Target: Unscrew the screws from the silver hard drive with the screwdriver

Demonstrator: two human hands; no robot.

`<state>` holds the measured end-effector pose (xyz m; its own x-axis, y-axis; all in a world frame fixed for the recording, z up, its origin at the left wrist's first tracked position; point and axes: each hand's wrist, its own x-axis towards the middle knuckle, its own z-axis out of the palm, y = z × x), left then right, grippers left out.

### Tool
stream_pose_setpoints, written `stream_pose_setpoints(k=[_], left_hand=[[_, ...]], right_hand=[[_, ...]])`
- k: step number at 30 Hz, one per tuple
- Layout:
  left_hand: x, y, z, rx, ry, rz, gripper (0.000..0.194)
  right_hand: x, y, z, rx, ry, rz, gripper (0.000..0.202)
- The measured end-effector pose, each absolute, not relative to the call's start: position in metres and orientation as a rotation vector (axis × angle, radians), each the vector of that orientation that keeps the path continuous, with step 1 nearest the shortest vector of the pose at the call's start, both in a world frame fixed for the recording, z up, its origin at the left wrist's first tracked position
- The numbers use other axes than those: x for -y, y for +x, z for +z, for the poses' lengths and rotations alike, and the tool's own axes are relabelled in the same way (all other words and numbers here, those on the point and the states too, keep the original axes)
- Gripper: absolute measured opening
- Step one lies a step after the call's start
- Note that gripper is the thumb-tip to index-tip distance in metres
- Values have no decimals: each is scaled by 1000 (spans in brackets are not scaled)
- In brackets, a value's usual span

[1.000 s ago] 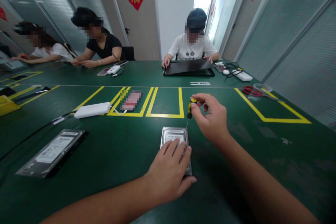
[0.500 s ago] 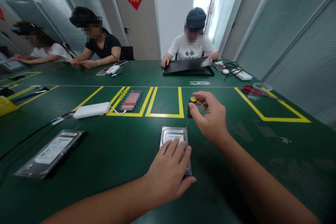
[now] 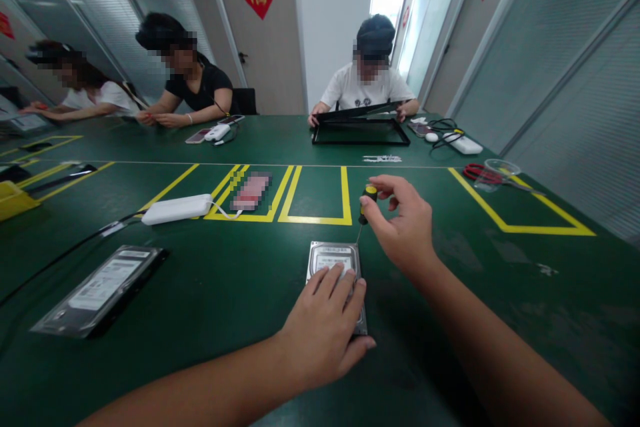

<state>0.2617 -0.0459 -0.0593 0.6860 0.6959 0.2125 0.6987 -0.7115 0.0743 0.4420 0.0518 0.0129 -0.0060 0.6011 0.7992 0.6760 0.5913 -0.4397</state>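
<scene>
The hard drive [image 3: 334, 251] lies flat on the green tabletop [image 3: 225, 293], label side up, directly beneath the left hand [image 3: 323, 330]. That hand is laid palm down over the drive with its fingers extended and slightly parted, pointing toward the drive's far edge; it presses from above rather than gripping around the sides. The fingers cover the middle of the drive, so its far end shows beyond the fingertips, a strip of its right side shows past the fingers, and the thumb reaches out just past the near right corner. The right hand [image 3: 404, 220] is to the right of the drive's far end and raised above it, closed in a pinch on the black and yellow handle of a screwdriver [image 3: 369, 205], thumb on the near side. The screwdriver stands nearly upright with a slight lean, its thin shaft running down to the drive's far right corner; whether the tip sits in a screw is too small to tell. A second drive [image 3: 100, 290] lies well apart to the left, and a white power bank [image 3: 176, 209] rests beyond it.
</scene>
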Motion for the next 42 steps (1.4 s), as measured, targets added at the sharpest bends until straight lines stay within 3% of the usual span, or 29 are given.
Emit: stream_pose_setpoints(k=[11, 16, 21, 30, 42], left_hand=[[46, 262, -59, 1183, -2867, -368, 73], [46, 262, -59, 1188, -2868, -371, 73], [46, 262, -58, 1185, -2870, -373, 73], [46, 260, -58, 1173, -2874, -352, 72], [46, 261, -60, 1174, -2876, -361, 73]], right_hand=[[-54, 441, 12, 1695, -1058, -74, 10], [-50, 441, 11, 1655, -1064, 44, 26], [-51, 440, 12, 1677, -1050, -43, 13], [-51, 440, 11, 1661, -1066, -48, 19], [-55, 442, 10, 1675, -1032, -118, 8]])
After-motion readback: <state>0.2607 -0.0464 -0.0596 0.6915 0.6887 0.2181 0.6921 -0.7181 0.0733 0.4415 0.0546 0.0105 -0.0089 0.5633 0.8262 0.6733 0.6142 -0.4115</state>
